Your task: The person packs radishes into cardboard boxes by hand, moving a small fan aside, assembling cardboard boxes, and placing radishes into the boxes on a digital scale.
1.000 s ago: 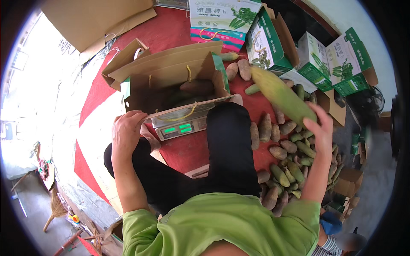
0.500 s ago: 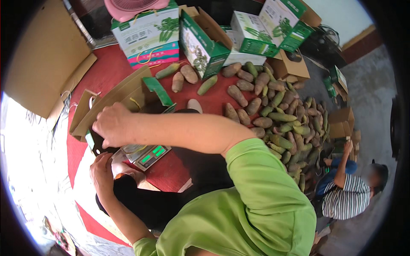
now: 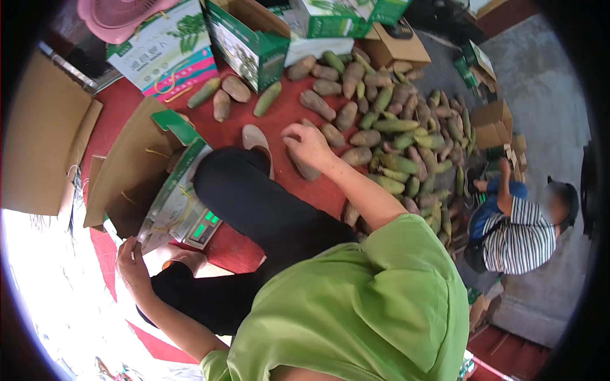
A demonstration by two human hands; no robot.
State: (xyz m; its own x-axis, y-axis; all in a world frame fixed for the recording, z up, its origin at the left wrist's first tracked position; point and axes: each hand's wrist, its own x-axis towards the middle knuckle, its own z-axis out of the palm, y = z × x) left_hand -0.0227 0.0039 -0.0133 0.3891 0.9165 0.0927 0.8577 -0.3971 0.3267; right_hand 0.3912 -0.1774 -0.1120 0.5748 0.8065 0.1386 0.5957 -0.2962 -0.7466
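My left hand point(image 3: 134, 265) pinches the near corner of an open carton point(image 3: 166, 206), brown inside with green and white printed sides. The carton is tilted over a scale point(image 3: 204, 227) with a lit green display. To the right of my knee, my right hand point(image 3: 309, 145) has its fingers bent over a dusty brown radish point(image 3: 304, 167) on the red mat; the fingers partly hide it. Beside this hand a large heap of green and brownish radishes point(image 3: 397, 162) spreads to the right.
Printed gift cartons point(image 3: 249, 47) and a pink basket point(image 3: 121, 14) stand at the back. A few loose radishes point(image 3: 236, 89) lie before them. A large brown cardboard sheet point(image 3: 44, 127) leans at the left. Another person in a striped shirt point(image 3: 520, 244) sits beyond the heap.
My right hand has left the carton and reached right to the radishes. My left hand stays at the carton's near corner. The view has shifted to the right.
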